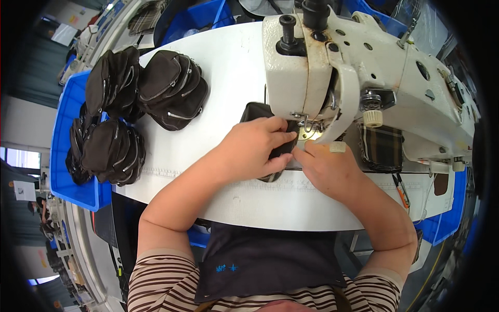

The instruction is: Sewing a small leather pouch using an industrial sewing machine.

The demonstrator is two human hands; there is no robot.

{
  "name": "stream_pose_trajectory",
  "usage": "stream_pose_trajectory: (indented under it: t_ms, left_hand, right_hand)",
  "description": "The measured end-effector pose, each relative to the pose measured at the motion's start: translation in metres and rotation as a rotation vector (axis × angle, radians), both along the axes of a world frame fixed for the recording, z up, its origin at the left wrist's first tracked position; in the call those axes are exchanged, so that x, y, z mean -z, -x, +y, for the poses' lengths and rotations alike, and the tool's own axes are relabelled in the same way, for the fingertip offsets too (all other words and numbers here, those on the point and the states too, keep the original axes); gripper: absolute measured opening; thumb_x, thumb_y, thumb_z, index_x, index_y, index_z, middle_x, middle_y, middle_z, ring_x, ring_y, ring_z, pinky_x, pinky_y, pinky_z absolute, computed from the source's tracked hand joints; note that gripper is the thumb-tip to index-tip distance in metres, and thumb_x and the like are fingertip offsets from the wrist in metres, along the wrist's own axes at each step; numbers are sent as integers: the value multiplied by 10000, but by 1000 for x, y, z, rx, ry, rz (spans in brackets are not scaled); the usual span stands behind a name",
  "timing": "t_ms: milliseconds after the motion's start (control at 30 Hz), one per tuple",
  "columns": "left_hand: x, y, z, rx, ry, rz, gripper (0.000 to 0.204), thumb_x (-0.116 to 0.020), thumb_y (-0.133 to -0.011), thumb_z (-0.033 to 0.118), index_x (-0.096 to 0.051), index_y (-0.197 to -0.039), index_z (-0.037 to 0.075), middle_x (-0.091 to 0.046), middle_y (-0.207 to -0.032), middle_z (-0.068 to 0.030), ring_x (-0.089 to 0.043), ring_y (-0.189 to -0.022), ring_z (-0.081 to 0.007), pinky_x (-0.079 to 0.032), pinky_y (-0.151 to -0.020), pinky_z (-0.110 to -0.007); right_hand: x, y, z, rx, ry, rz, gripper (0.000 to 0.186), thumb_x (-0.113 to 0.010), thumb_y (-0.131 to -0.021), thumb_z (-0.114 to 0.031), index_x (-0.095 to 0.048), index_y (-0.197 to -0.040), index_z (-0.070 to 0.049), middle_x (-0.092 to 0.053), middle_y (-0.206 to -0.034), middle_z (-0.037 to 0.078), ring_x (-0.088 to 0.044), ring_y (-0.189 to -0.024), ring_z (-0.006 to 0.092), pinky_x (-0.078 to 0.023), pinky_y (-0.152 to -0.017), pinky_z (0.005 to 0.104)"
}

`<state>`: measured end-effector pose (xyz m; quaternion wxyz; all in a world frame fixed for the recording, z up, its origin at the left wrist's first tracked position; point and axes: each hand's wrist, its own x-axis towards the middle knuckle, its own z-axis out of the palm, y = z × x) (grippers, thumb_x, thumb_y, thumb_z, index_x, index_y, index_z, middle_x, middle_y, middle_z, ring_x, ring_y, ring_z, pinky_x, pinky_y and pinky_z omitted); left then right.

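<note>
A dark fabric pouch piece lies on the white sewing table, just left of the needle area of a white sewing machine. My left hand rests across it, with fingers and thumb closed on its right side. At that same edge, close to the lit needle plate, my right hand has its fingertips pinched on the piece. A tan tape strip is wrapped round one right finger. Much of the piece is hidden beneath my left hand, and its lower end shows a plaid patch.
At left, finished-looking dark zippered pouches sit on the table and over a blue bin. Right of the needle lie stacked striped fabric pieces and orange-handled snips. The machine's arm overhangs the table's right side. Another blue bin stands lower right.
</note>
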<state>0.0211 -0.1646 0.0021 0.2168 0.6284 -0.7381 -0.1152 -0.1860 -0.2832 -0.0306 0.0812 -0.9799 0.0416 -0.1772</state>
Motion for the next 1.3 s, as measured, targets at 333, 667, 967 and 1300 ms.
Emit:
stream_pose_trajectory:
  t_ms: [333, 667, 967, 1300]
  left_hand:
    - [0, 26, 12, -52, -59, -163, 556, -705, -927, 316, -629, -1331, -58, -585, -1138, -133, -676, -954, -284, -588, -770, -395]
    - [5, 19, 7, -70, -54, -170, 737, -784, -853, 409, -577, -1399, -39, -557, -1301, -162, -637, -1118, -319, -584, -896, -400]
    - [-13, 12, 18, -42, -92, -124, 652, -780, -806, 254, -592, -1405, 80, -592, -1328, -145, -632, -1155, -315, -584, -907, -406]
    - [-5, 16, 11, -34, 133, -178, 311, -736, -843, 160, -756, -1141, 72, -686, -1130, -43, -658, -969, -223, -587, -764, -349]
  right_hand:
    - [-13, 3, -3, -2, -35, 84, 203, -692, -770, -65, -693, -971, -89, -621, -785, 30, -651, -665, 275, -524, -594, 399]
    - [-13, 2, -8, 93, 67, 140, 348, -694, -791, -54, -729, -1132, -114, -676, -810, 47, -674, -693, 285, -537, -609, 405]
    - [-14, 5, 0, -31, -3, 42, 358, -748, -768, -105, -753, -1114, -196, -553, -854, -11, -646, -808, 185, -531, -646, 338]
    - [-5, 8, 2, -58, -3, 139, 392, -735, -804, -140, -751, -1195, -148, -578, -827, 8, -642, -736, 214, -529, -619, 369]
